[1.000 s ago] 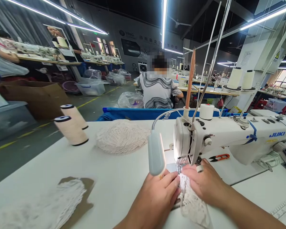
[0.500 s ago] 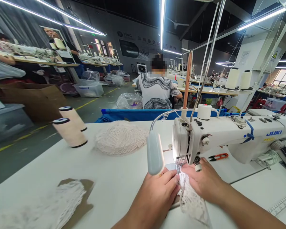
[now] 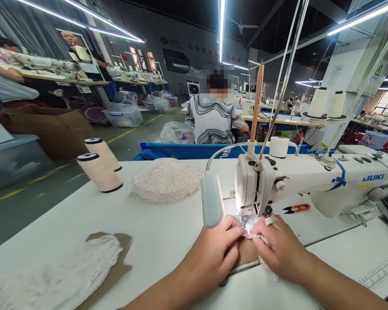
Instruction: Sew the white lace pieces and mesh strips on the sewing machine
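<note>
A white JUKI sewing machine (image 3: 310,176) stands on the right of the table, its lit needle area over a piece of white lace (image 3: 252,224). Just left of the presser foot, my left hand (image 3: 218,245) pinches the lace edge between thumb and fingers. On the other side my right hand (image 3: 280,245) grips the lace, and part of it hangs below the fingers. The fabric under the needle is partly hidden by the hands. A grey lamp head (image 3: 212,202) hangs above my left hand.
One lace pile (image 3: 168,181) lies at the back, another lace pile (image 3: 58,275) at front left. Two cream thread cones (image 3: 100,172) stand near the left edge. Orange thread snips (image 3: 297,209) rest behind my right hand. Ahead, a person (image 3: 213,116) sits facing away.
The lace that lay stretched toward me is now gathered up near the needle. Both hands have shifted, with my right fingers drawn closer together around the lace. The view has tilted slightly.
</note>
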`<act>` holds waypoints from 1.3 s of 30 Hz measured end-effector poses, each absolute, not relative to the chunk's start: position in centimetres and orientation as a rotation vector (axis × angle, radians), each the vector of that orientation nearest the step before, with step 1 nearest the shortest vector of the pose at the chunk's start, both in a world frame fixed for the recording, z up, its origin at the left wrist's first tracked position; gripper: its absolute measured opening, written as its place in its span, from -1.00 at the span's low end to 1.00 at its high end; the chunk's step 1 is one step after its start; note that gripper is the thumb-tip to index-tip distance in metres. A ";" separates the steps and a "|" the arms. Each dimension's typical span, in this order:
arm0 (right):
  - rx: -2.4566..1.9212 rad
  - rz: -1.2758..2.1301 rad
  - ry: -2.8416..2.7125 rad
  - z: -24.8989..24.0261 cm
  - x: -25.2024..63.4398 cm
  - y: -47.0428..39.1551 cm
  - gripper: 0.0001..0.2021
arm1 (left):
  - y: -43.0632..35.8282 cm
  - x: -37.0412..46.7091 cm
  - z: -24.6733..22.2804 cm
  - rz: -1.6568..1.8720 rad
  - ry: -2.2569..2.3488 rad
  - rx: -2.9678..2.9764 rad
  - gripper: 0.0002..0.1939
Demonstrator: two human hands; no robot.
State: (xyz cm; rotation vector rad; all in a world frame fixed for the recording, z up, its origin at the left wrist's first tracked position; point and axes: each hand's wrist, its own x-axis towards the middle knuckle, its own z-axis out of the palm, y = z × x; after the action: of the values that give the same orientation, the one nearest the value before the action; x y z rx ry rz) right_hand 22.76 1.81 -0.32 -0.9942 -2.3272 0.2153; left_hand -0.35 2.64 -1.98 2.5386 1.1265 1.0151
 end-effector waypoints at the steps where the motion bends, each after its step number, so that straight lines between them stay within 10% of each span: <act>1: -0.994 0.246 -2.261 -0.1 22.6 2.0 -0.85 | 2.8 -0.4 -2.1 1.001 1.134 2.511 -0.72; 39: -0.909 0.128 -2.606 0.3 23.3 1.6 -0.86 | 1.9 -0.7 -1.7 1.088 0.935 2.891 -0.64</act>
State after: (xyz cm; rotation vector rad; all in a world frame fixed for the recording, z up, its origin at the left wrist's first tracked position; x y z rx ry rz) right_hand 23.35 1.55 0.31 -0.9092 -2.6056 0.1280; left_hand -0.74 1.88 -1.68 2.8909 0.9354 1.0877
